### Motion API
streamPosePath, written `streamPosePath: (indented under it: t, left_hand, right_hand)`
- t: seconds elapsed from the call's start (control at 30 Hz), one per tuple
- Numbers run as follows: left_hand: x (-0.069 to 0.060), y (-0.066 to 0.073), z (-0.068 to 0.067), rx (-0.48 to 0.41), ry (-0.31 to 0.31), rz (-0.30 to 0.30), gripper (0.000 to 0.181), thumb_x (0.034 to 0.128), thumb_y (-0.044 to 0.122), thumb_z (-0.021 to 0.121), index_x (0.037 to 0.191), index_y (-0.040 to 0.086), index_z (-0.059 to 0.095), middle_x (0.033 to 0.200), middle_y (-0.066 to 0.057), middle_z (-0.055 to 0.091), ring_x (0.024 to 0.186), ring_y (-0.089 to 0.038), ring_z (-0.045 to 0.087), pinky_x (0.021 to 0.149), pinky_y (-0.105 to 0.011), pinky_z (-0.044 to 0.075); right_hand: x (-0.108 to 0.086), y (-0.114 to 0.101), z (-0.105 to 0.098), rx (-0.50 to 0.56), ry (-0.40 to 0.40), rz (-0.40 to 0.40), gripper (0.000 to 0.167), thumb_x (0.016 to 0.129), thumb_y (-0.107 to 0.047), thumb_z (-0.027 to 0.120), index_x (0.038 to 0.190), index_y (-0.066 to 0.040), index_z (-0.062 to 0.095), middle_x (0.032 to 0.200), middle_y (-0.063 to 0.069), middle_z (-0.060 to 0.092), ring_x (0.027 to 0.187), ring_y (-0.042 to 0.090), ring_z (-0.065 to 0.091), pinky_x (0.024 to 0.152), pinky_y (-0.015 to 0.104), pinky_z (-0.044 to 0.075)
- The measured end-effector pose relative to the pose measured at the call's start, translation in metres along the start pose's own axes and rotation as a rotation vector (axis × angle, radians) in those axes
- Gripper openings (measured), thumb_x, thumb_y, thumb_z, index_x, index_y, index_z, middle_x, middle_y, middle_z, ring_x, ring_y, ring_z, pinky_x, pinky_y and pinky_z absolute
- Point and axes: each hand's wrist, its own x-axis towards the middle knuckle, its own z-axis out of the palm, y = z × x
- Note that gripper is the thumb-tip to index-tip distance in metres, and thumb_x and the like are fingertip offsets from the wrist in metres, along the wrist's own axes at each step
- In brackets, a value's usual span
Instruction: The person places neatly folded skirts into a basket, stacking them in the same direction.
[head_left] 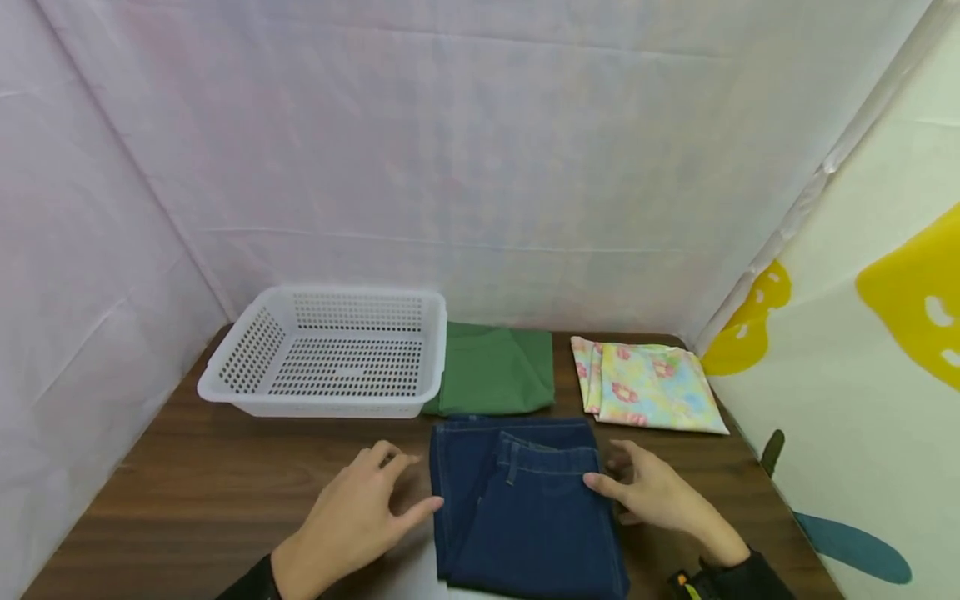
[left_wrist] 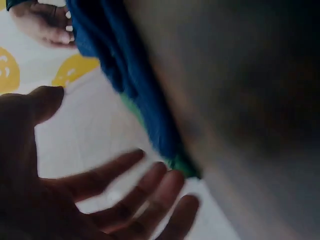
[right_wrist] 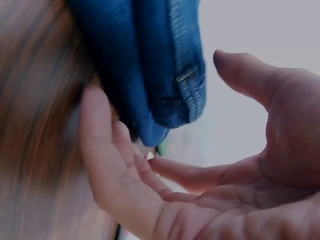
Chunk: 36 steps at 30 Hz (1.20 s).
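Folded dark-blue jeans [head_left: 547,517] lie on the table at the near middle, with their waistband and a belt loop facing up. My left hand [head_left: 367,508] is beside their left edge, thumb and fingers spread apart and holding nothing. At the right edge is my right hand [head_left: 652,492], its thumb tip by the waistband corner. In the right wrist view the thumb and fingers [right_wrist: 95,120] stand apart on either side of the folded denim [right_wrist: 170,65], without a grip on it. Whether a fingertip touches the cloth I cannot tell.
A white perforated plastic basket [head_left: 435,350] stands at the back left. Right of it lies a folded green cloth [head_left: 498,371], partly behind the basket. A folded floral cloth [head_left: 656,387] sits at the back right. White curtains [head_left: 465,167] enclose the brown wooden table [head_left: 187,492].
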Motion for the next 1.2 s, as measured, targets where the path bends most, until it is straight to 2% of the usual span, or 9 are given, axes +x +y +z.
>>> streamPosePath:
  t: [0.13,0.27,0.43,0.6,0.7,0.8,0.93,1.03,1.2]
  left_hand:
    - [0.003,0.0,0.007,-0.13,-0.123,-0.127,0.08,0.1003,0.071,0.084,0.139,0.001,0.082,0.105,-0.002,0.067,0.085,-0.01,0.053,0.076,-0.033,0.055]
    - [0.012,0.0,0.012,-0.287,-0.171,-0.13,0.072,0.1045,0.056,0.086,0.138,-0.008,0.079,0.096,-0.004,0.067,0.084,-0.013,0.053,0.076,-0.032,0.051]
    - [0.025,0.004,0.017,-0.489,-0.266,-0.13,0.067,0.1076,0.04,0.086,0.143,-0.016,0.073,0.114,-0.012,0.08,0.089,-0.014,0.069,0.079,-0.035,0.063]
    - [0.035,0.012,0.022,-0.626,-0.376,-0.246,0.071,0.1078,0.035,0.086,0.153,-0.015,0.064,0.126,-0.016,0.081,0.102,-0.022,0.08,0.082,-0.042,0.069]
    - [0.038,0.019,0.025,-0.723,-0.41,-0.284,0.067,0.1069,0.029,0.087,0.153,-0.014,0.063,0.126,-0.019,0.079,0.103,-0.025,0.08,0.082,-0.045,0.072]
    - [0.043,0.023,0.027,-0.818,-0.446,-0.274,0.058,0.1058,0.023,0.088,0.146,-0.012,0.067,0.119,-0.017,0.079,0.096,-0.022,0.079,0.078,-0.041,0.071]
    - [0.048,0.022,0.038,-0.866,-0.477,-0.208,0.048,0.1039,0.021,0.09,0.138,-0.008,0.072,0.107,-0.009,0.083,0.087,-0.015,0.078,0.072,-0.032,0.065]
    - [0.055,0.016,0.054,-0.872,-0.487,-0.184,0.057,0.1014,0.024,0.093,0.141,-0.01,0.071,0.109,-0.008,0.085,0.091,-0.013,0.078,0.077,-0.03,0.065]
    - [0.061,0.012,0.071,-0.876,-0.49,-0.201,0.088,0.0999,0.034,0.096,0.161,-0.014,0.055,0.134,-0.015,0.079,0.114,-0.018,0.078,0.097,-0.033,0.067]
  right_hand:
    - [0.001,-0.003,-0.003,0.154,-0.069,0.06,0.102,0.113,-0.042,0.081,0.179,0.01,0.024,0.169,0.043,0.049,0.13,0.043,0.076,0.09,0.054,0.075]
    - [0.003,0.0,-0.004,0.248,-0.11,0.097,0.099,0.113,-0.038,0.081,0.177,0.013,0.026,0.17,0.044,0.045,0.136,0.047,0.071,0.096,0.058,0.073]
    - [0.009,0.003,-0.004,0.312,-0.138,0.116,0.093,0.114,-0.032,0.079,0.174,0.016,0.028,0.166,0.043,0.051,0.142,0.056,0.066,0.1,0.062,0.072]
    - [0.016,0.004,-0.001,0.32,-0.155,0.107,0.095,0.112,-0.032,0.081,0.172,0.02,0.029,0.155,0.034,0.065,0.135,0.042,0.074,0.104,0.058,0.071]
    - [0.021,0.005,0.001,0.327,-0.214,0.074,0.091,0.113,-0.034,0.081,0.17,0.02,0.035,0.146,0.024,0.075,0.127,0.029,0.078,0.108,0.054,0.07]
    - [0.025,0.005,0.002,0.365,-0.289,0.033,0.084,0.115,-0.032,0.078,0.169,0.02,0.04,0.126,0.012,0.081,0.119,0.02,0.078,0.113,0.049,0.068]
    - [0.028,0.005,0.003,0.44,-0.375,-0.009,0.068,0.117,-0.029,0.074,0.164,0.016,0.053,0.111,0.0,0.079,0.11,0.014,0.076,0.113,0.042,0.067]
    - [0.029,0.005,0.004,0.527,-0.455,-0.03,0.06,0.12,-0.027,0.069,0.165,0.01,0.054,0.125,0.001,0.083,0.116,0.016,0.078,0.112,0.044,0.067]
    - [0.027,0.006,0.008,0.629,-0.508,-0.016,0.08,0.122,-0.027,0.065,0.18,0.009,0.024,0.151,0.009,0.078,0.132,0.025,0.08,0.113,0.053,0.068]
